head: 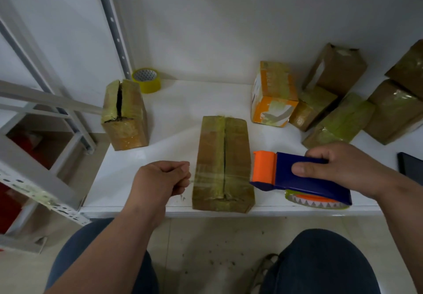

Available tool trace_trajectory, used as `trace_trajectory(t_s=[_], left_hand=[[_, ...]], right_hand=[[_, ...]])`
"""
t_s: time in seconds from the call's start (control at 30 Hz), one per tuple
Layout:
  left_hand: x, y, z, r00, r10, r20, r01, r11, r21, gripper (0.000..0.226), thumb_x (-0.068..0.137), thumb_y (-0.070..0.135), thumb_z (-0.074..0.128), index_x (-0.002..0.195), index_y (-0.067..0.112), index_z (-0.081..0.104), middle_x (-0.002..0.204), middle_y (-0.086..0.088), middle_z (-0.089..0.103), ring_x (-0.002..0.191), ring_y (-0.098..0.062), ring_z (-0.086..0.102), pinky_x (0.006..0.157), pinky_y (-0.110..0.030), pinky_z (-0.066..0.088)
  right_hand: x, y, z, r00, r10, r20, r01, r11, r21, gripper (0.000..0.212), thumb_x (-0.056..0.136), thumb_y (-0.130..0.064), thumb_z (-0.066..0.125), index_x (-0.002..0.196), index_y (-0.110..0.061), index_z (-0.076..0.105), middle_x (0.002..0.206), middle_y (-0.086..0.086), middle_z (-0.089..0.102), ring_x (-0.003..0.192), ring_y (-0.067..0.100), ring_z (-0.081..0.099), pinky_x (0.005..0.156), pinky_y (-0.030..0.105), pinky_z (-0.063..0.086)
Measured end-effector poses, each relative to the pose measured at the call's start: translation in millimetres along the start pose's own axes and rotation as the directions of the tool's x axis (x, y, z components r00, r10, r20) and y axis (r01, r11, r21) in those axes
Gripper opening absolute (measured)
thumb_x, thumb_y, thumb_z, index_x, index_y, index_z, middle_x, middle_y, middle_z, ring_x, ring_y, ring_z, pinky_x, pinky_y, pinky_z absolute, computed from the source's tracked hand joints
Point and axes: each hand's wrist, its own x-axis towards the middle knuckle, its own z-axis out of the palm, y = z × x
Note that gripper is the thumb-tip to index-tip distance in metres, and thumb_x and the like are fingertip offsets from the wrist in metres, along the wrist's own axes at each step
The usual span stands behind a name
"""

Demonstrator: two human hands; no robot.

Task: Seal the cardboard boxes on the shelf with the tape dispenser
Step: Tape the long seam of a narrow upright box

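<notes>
Long cardboard box (223, 163) flat at front edge of white shelf (174, 119), centre seam facing up. Strip of clear tape (219, 176) stretched across near end. Left hand (163, 179) just left of box, fingers curled, pinching tape end. Right hand (338, 167) wrapped round blue-orange tape dispenser (297, 176), just right of box.

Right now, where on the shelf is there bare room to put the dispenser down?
Bare white shelf lies behind the middle box, between the split box and the orange box. The right side is crowded with stacked boxes. The yellow tape roll fills the back-left corner.
</notes>
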Motion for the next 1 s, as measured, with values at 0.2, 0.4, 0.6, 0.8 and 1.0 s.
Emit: trace_trajectory(t_s=[0.2, 0.4, 0.6, 0.8, 1.0], left_hand=[[3.8, -16.5, 0.3, 0.999, -0.031, -0.045, 0.032, 0.999, 0.028, 0.007, 0.088, 0.009, 0.069, 0.088, 0.011, 0.075, 0.075, -0.008, 0.074, 0.065, -0.015, 0.065, 0.064, -0.027, 0.055], [5.8, -28.4, 3.5, 0.996, -0.061, -0.060, 0.061, 0.998, 0.009, 0.007, 0.088, 0.008, 0.069, 0.087, 0.011, 0.076, 0.076, -0.007, 0.075, 0.066, -0.015, 0.064, 0.065, -0.028, 0.054], [8.4, -35.0, 4.6, 0.996, -0.062, -0.059, 0.065, 0.997, 0.046, 0.012, 0.088, 0.005, 0.069, 0.095, 0.011, 0.075, 0.076, -0.002, 0.075, 0.067, -0.013, 0.065, 0.059, -0.022, 0.052], [2.5, -37.0, 7.9, 0.996, 0.058, -0.066, -0.039, 0.966, 0.254, 0.023, 0.090, 0.010, 0.067, 0.113, 0.011, 0.071, 0.081, 0.002, 0.073, 0.056, -0.001, 0.063, 0.052, -0.012, 0.047], [-2.4, -37.2, 10.9, 0.995, 0.099, -0.026, -0.078, 0.899, 0.431, 0.039, 0.095, 0.019, 0.061, 0.133, 0.016, 0.058, 0.097, 0.001, 0.072, 0.068, -0.008, 0.063, 0.059, -0.015, 0.051]], right_hand=[[12.3, -5.4, 3.8, 0.997, 0.051, 0.055, -0.047, 0.996, -0.080, 0.052, 0.058, -0.062, 0.064, 0.075, -0.013, 0.069, 0.063, -0.002, 0.071, 0.052, 0.011, 0.067, 0.050, 0.020, 0.042], [14.8, -1.2, 5.4, 0.993, 0.084, 0.078, -0.077, 0.994, -0.081, 0.048, 0.059, -0.060, 0.064, 0.078, -0.016, 0.068, 0.064, -0.008, 0.071, 0.054, 0.009, 0.068, 0.050, 0.019, 0.042], [17.4, 4.6, 8.4, 0.990, 0.109, 0.093, -0.102, 0.991, -0.083, 0.047, 0.060, -0.060, 0.065, 0.078, -0.017, 0.067, 0.063, -0.009, 0.071, 0.053, 0.007, 0.067, 0.050, 0.018, 0.043], [22.4, 7.8, 14.5, 0.985, 0.146, 0.089, -0.134, 0.983, -0.127, 0.055, 0.056, -0.066, 0.064, 0.081, -0.017, 0.069, 0.069, -0.002, 0.073, 0.059, 0.011, 0.069, 0.054, 0.021, 0.046], [28.5, 9.8, 20.3, 0.983, 0.162, 0.090, -0.144, 0.973, -0.180, 0.046, 0.069, -0.060, 0.069, 0.085, -0.018, 0.069, 0.076, 0.000, 0.073, 0.067, 0.015, 0.070, 0.059, 0.023, 0.051]])
